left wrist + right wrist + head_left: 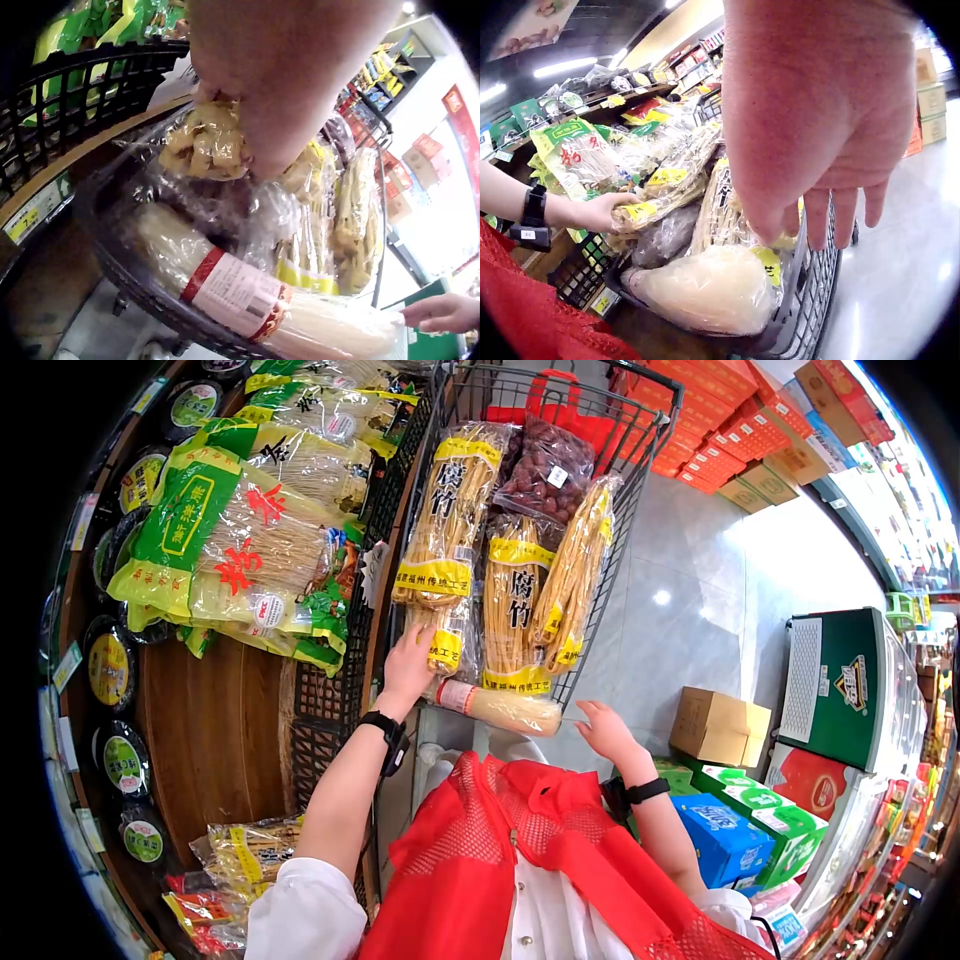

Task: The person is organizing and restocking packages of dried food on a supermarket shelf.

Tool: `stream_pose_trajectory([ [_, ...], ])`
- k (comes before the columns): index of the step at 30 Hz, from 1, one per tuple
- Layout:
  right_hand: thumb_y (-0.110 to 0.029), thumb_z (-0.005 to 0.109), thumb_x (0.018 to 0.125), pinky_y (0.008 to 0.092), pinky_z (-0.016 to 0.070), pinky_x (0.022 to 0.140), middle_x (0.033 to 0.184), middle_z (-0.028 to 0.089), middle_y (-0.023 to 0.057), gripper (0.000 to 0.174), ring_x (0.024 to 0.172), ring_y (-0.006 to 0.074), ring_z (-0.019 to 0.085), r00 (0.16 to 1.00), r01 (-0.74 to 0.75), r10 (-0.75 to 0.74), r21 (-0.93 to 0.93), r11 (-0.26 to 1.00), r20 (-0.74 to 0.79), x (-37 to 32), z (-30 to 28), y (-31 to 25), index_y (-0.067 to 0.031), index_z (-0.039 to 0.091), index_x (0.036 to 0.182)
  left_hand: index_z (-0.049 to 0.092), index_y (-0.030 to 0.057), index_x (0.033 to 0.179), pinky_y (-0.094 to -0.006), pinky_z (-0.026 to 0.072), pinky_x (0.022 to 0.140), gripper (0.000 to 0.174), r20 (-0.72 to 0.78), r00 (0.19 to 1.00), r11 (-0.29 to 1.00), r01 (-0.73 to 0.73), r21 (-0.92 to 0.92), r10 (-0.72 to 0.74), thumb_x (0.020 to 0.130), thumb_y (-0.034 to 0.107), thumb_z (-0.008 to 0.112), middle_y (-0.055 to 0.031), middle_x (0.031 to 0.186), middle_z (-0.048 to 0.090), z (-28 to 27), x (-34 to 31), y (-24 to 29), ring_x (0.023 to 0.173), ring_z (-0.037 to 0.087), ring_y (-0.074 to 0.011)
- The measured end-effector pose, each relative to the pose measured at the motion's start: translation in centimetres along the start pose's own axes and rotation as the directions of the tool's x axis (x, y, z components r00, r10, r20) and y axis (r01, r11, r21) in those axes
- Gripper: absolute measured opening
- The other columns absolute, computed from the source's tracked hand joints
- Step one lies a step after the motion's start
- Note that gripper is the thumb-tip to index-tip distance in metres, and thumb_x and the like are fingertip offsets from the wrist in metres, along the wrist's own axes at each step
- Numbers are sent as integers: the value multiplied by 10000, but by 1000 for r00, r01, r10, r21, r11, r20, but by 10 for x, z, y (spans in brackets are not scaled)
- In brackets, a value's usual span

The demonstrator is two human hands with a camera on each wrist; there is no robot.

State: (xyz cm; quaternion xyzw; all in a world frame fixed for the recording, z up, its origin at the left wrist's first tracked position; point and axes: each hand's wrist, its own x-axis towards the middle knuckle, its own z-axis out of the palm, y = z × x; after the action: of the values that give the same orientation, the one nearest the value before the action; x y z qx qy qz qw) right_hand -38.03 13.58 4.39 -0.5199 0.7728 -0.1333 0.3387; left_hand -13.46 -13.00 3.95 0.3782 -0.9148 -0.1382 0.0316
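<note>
My left hand grips the lower end of a clear bag of dried sticks at the cart's left side; the right wrist view shows the left hand at the bag's end. Beside it in the cart lie more yellow-labelled bags and a bag of dark red fruit. A pale noodle roll with a red and white label lies across the near end. My right hand is off the cart's near right corner, fingers extended, holding nothing.
The wire cart stands against a shelf with green noodle bags on the left. Stacked red boxes are beyond it. At right are a brown carton, blue and green packs and a green freezer.
</note>
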Motion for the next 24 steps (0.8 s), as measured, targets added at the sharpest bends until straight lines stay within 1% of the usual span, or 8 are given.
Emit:
stream_pose_trajectory([
  [8, -205, 554, 826, 376, 433, 838, 1047, 572, 208, 400, 986, 338, 540, 993, 110, -117, 210, 972, 21, 38, -33, -50, 16, 486, 1151, 556, 104, 1108, -370, 479, 789, 443, -17, 997, 944, 70, -321, -79, 668, 151, 583, -90, 1127, 553, -95, -11, 61, 905, 582, -301],
  [10, -267, 507, 878, 367, 434, 852, 1065, 580, 171, 415, 999, 275, 555, 999, -22, -3, 556, 831, 45, 54, -38, -73, 14, 463, 1179, 560, 148, 1143, -363, 487, 784, 471, 14, 997, 956, 71, -283, -70, 673, 172, 577, -89, 1173, 541, -111, -26, 77, 884, 599, -297],
  [11, -267, 507, 878, 367, 434, 852, 1065, 580, 171, 415, 999, 275, 555, 999, -14, -15, 554, 832, 49, 60, -43, -86, 14, 463, 1179, 559, 159, 1149, -364, 489, 779, 472, 49, 995, 949, 93, -303, -81, 679, 184, 585, -94, 1176, 540, -118, -35, 85, 879, 603, -294],
  [12, -293, 484, 892, 368, 435, 859, 1070, 580, 149, 419, 1000, 256, 554, 962, -255, 42, 829, 498, 270, 64, -50, -99, 3, 453, 1188, 558, 169, 1156, -364, 492, 774, 474, 85, 992, 940, 114, -321, -91, 684, 197, 593, -98, 1179, 539, -124, -43, 94, 875, 607, -291],
  [13, -319, 462, 907, 370, 437, 865, 1075, 580, 127, 425, 1000, 237, 554, 874, -484, -6, 873, 61, 485, 70, -52, -110, -8, 444, 1196, 558, 169, 1156, -364, 492, 774, 474, 79, 992, 940, 122, -318, -102, 684, 197, 593, -98, 1179, 539, -131, -50, 101, 875, 607, -291],
  [14, -319, 462, 907, 370, 437, 865, 1075, 580, 127, 425, 1000, 237, 554, 872, -487, -13, 871, 68, 489, 78, -48, -118, -8, 444, 1196, 567, 153, 1145, -353, 490, 780, 458, 108, 991, 943, 109, -314, -78, 689, 191, 596, -112, 1170, 544, -138, -57, 107, 888, 604, -287],
  [16, -333, 460, 906, 389, 447, 872, 1100, 569, 125, 417, 988, 258, 562, 792, -597, -315, 772, -219, 523, 93, -32, -132, -29, 437, 1191, 584, 149, 1123, -349, 490, 776, 430, 71, 997, 944, -13, -331, 39, 695, 189, 599, -121, 1176, 540, -143, -79, 118, 893, 603, -282],
  [24, -117, 477, 857, 419, 464, 871, 1105, 559, 177, 336, 979, 306, 570, 815, -575, -80, 780, -247, 575, 67, -26, -163, 21, 442, 1162, 569, 111, 1128, -339, 470, 807, 446, 140, 979, 930, -92, -355, 150, 701, 229, 623, -108, 1190, 528, -188, -109, 118, 946, 583, -268],
])
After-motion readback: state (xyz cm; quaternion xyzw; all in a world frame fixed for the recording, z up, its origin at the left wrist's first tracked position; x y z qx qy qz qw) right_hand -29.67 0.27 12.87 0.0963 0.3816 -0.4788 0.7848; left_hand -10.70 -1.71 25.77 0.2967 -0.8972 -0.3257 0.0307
